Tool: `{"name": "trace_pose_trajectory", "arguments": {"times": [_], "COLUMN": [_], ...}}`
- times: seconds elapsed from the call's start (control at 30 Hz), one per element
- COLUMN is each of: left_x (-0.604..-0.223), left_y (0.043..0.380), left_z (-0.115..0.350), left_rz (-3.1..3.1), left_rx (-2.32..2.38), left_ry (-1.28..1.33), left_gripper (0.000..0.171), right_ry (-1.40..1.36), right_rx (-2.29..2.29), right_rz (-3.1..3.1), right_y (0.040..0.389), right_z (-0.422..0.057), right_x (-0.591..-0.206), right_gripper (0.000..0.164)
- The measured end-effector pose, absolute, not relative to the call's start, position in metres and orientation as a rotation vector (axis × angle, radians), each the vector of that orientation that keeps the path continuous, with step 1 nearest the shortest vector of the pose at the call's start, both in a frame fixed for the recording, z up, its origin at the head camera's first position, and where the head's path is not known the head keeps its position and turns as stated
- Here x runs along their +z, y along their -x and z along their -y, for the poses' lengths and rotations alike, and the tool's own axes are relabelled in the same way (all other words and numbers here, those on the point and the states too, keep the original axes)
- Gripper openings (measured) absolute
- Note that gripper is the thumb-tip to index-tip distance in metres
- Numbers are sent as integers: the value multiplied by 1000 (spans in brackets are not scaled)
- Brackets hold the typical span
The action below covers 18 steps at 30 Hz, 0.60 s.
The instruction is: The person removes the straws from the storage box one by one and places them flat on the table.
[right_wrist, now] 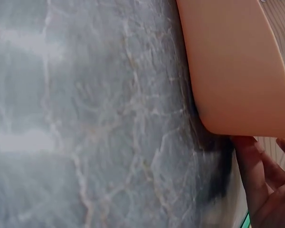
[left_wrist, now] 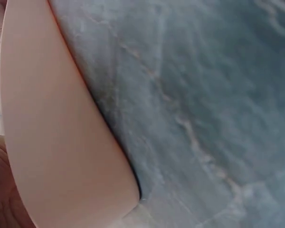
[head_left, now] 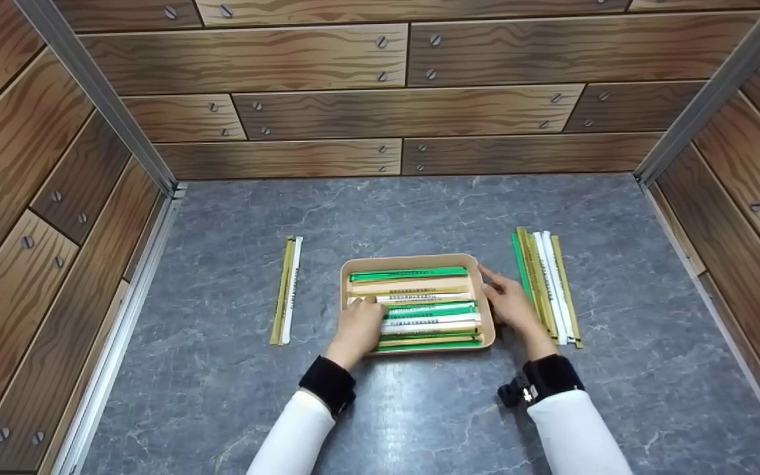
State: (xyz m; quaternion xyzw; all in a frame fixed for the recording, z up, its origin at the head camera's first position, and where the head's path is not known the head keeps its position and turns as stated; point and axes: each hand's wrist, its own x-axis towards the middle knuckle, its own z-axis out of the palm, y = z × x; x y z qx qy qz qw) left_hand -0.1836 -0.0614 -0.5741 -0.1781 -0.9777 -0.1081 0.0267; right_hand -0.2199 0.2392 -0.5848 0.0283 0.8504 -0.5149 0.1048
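A shallow beige tray (head_left: pixel 413 260) holds several long, thin wrapped straws (head_left: pixel 429 323) in green, white and gold, lying crosswise with printing along them. My left hand (head_left: pixel 361 323) reaches over the tray's left part with bent fingers, its fingertips hidden among the straws. I cannot tell whether it pinches any. Past the tray's outer wall (left_wrist: pixel 61 123), the left wrist view shows only part of that hand. My right hand (head_left: pixel 515 307) holds the tray's right side. In the right wrist view its fingers (right_wrist: pixel 249 161) sit against the underside of the tray corner (right_wrist: pixel 247 95).
Left of the tray, a gold and a white straw (head_left: pixel 292 290) lie side by side on the grey marbled table (head_left: pixel 221 396). To the right, beside my right hand, lies a row of several green, gold and white straws (head_left: pixel 545 284). Wood-patterned walls (head_left: pixel 327 112) enclose the table.
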Motion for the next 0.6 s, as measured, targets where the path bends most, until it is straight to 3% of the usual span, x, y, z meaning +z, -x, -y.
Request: {"name": "trace_pose_trajectory", "arguments": {"times": [0.6], "left_x": [-579], "left_y": [190], "left_z": [69], "left_rz": [2982], "left_rx": [-222], "left_ry": [604], "left_gripper": [17], "right_ry": [-88], "right_rx": [-1632], "right_rz": [-2474], "right_y": [218], "right_z": [-240], "right_x": [-589], "right_gripper": [47]}}
